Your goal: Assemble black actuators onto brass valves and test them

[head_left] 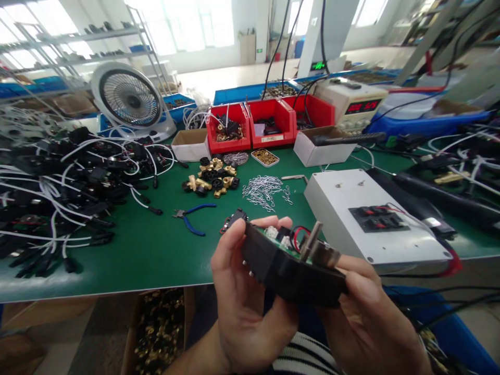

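Note:
Both hands hold up a black plastic housing point(289, 273) in front of the table's near edge. Inside its open side a green circuit board, red and black wires and a metal shaft show. My left hand point(250, 307) grips the left end, thumb beneath and fingers around the back. At the right end, my right hand point(371, 307) pinches the housing near a cylindrical metal part point(326, 255). A small black part point(236, 219) sticks out past the left fingertips. Blue-handled cutting pliers point(193, 217) lie on the green table, left of the hands.
Silver clips point(263, 191) and brass fittings point(211, 177) lie mid-table. Black units with white cables point(74, 182) pile up at left. A grey test box point(375, 219) stands at right. Red bins point(272, 122), a fan point(130, 101) and a power supply point(349, 101) line the back.

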The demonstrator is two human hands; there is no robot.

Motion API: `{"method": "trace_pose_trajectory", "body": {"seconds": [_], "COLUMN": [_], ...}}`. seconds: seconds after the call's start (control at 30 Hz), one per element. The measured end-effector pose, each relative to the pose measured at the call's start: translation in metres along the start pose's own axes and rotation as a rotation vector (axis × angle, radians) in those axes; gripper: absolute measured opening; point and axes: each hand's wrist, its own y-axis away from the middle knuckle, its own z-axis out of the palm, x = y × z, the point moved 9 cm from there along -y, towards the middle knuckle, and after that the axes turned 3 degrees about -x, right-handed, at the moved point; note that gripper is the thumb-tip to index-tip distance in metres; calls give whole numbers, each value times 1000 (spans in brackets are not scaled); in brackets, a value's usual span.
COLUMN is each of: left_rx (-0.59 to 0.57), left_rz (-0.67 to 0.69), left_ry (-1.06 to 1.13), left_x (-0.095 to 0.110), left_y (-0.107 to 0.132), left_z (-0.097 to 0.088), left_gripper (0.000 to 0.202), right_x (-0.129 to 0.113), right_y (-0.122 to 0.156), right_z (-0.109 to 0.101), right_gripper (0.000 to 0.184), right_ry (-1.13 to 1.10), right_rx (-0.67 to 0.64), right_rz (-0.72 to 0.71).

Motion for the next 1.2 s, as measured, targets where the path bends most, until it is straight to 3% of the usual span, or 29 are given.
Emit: {"method": "trace_pose_trajectory", "body": {"seconds": [0.13,0.27,0.33,0.43,0.5,0.63,0.73,0.8,0.87,0.93,1.0,1.07,1.13,1.2], "left_rx": [2,-73,-60,19,36,-120,-164,-191,-173,-122,-110,-184,-276,-307], "left_rz": [-44,-223,-302,-313,-275,-372,-439,-444,-392,-311,-261,-262,-274,-284], "left_ry": [19,25,-60,-354,-684,-1582,-1706,-1723,-1731,-1714,-1650,-1549,-1468,-1429], "left_x": [-2,-15,-20,-15,-5,-6,-13,-18,-18,-18,-26,-46,-67,-83], "left_y": [0,2,0,-16,-35,-74,-93,-100,-104,-103,-95,-81,-62,-45], "left_z": [-1,4,-6,-44,-81,-162,-213,-229,-228,-213,-186,-152,-117,-90], "left_gripper": [71,76,80,76,76,73,65,59,55,50,45,46,46,43], "right_x": [8,9,9,10,11,23,30,31,32,37,48,69,105,143], "right_y": [-3,-2,-1,1,2,5,9,11,10,1,-18,-44,-69,-87], "right_z": [2,12,25,42,47,49,48,46,38,19,-11,-44,-72,-87], "right_gripper": [76,77,74,62,48,24,21,19,18,17,14,14,21,33], "right_ry": [5,-27,-52,-59,-65,-77,-86,-87,-80,-29,93,259,396,433], "right_rx": [-35,-54,-133,-256,-304,-344,-329,-323,-328,-309,-257,-203,-187,-225], "right_rz": [98,94,109,142,143,209,235,235,226,213,196,227,377,518]}}
